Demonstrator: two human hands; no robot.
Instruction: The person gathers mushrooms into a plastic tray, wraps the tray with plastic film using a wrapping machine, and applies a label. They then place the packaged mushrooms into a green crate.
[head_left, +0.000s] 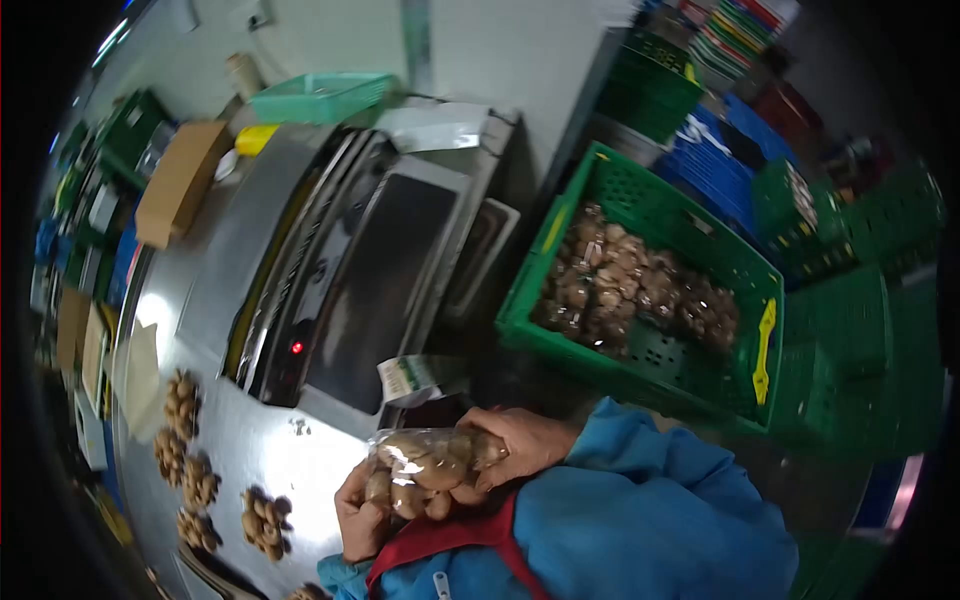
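Note:
A clear plastic pack of brown mushrooms (425,470) is held in front of my body, its film shining under the light. My left hand (361,512) grips its left end with curled fingers. At the other end, my right hand (522,442) closes around the pack's upper right side. Just beyond the pack lies a small printed carton or label stack (408,380), at the corner of a wrapping machine (375,270) with a dark flat plate and a lit red light.
Loose mushroom clusters (263,522) lie on the steel table (310,470) to the left. On the right, a green crate (690,215) holds wrapped mushroom packs (620,275). Behind the machine are a cardboard box (182,183) and a mint-green basket (322,97). More green crates (835,320) stand far right.

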